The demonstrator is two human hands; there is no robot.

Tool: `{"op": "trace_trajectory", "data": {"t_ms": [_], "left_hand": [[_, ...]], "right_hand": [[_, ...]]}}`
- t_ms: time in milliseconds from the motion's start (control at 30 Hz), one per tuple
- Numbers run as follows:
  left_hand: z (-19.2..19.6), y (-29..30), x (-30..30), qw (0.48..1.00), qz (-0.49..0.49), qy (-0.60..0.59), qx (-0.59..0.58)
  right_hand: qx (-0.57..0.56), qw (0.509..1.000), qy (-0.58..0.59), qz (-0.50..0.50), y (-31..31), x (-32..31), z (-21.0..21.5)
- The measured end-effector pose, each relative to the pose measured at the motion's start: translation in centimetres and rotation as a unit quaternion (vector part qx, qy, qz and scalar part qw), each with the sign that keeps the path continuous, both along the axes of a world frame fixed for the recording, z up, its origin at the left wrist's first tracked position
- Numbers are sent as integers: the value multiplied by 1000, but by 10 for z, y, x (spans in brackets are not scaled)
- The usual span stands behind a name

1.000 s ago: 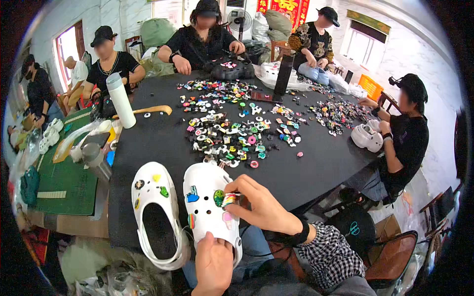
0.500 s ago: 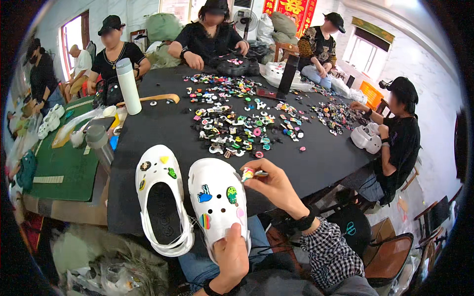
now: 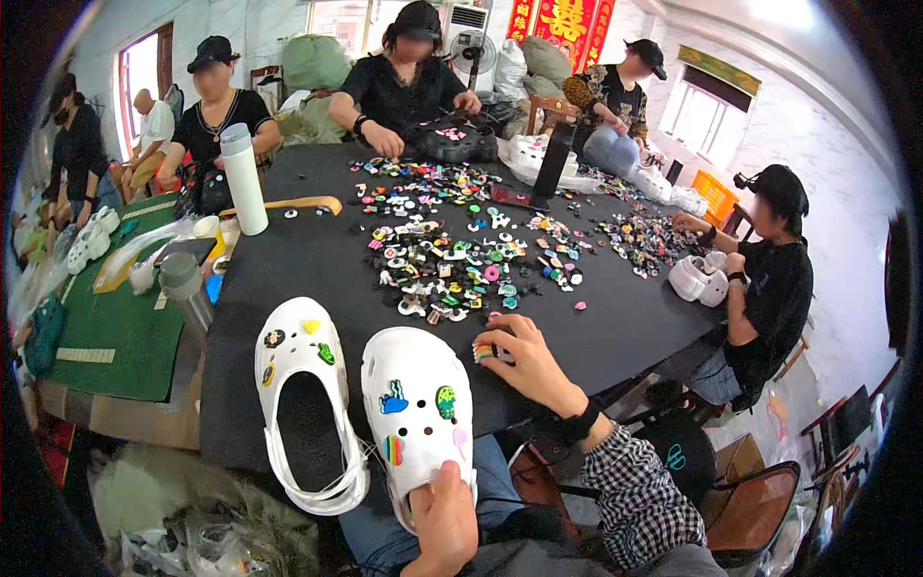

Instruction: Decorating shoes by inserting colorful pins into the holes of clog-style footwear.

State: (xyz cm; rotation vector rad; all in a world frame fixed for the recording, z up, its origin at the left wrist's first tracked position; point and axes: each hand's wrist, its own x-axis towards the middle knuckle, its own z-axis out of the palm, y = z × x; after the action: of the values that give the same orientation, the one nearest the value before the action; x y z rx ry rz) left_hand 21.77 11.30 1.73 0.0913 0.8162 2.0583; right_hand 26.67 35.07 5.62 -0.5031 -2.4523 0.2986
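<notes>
One white clog (image 3: 413,415) is in the left hand (image 3: 445,519) at the near edge of the black table (image 3: 317,255), the thumb pressed on its upper by the foot opening; the other fingers are mostly hidden, so I cannot tell how they curl. Off the toe's right side, the right hand (image 3: 529,361) pinches a small rainbow-striped charm (image 3: 483,352), thumb and fingertips nearly together. From those fingertips the clog lies to the left, its bare vent holes (image 3: 429,431) leftward and nearer the person; its long axis runs away from the body, toe outward. The right hand is nearer the toe, the left nearer the heel. A second white clog (image 3: 293,358) sits just beside it on the left, and a loose pile of shoe charms (image 3: 452,258) spreads beyond both toes. As for writing, red wall banners (image 3: 553,43) carry gold characters; I make out no label on the held clog.
</notes>
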Motion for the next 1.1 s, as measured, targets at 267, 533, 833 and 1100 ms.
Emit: {"op": "trace_trajectory", "data": {"t_ms": [267, 533, 833, 1100], "left_hand": [[-45, -16, 1, 779, 41, 571, -256], [28, 3, -3, 982, 62, 178, 21], [25, -3, 1, 995, 63, 35, 66], [12, -8, 2, 993, 41, -4, 111]], "right_hand": [[-176, 983, 53, 9, -27, 7, 40], [-274, 951, 65, 130, -83, 29, 71], [-294, 940, -25, 174, -110, 21, 82], [-201, 956, -62, 203, -122, -3, 96]]}}
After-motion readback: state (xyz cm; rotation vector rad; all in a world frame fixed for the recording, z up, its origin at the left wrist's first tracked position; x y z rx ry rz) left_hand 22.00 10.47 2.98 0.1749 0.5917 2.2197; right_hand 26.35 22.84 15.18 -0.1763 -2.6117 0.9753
